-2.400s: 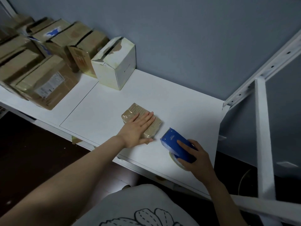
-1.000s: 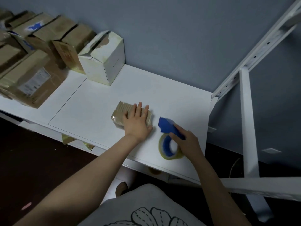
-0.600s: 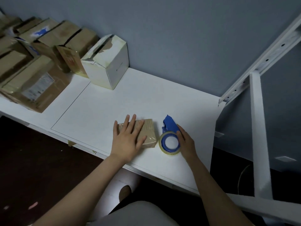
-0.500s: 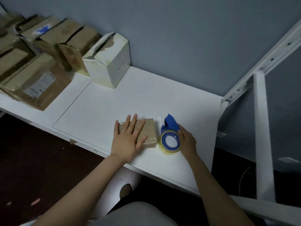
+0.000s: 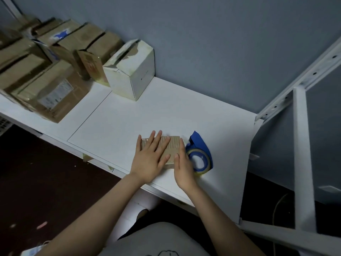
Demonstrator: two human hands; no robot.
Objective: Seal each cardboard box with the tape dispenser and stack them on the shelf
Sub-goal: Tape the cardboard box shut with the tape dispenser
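Box (image 5: 173,145) under flat left grip (image 5: 149,160), right grip (image 5: 184,168) alongside.

2 hands flat on small box (image 5: 172,146), tape dispenser (image 5: 200,154) beside

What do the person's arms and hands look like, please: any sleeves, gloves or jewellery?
The left forearm and right forearm are bare to the frame's edge; no sleeves show. The left hand and right hand wear no gloves, ring, watch or bracelet. The grey top bears a dark line drawing.
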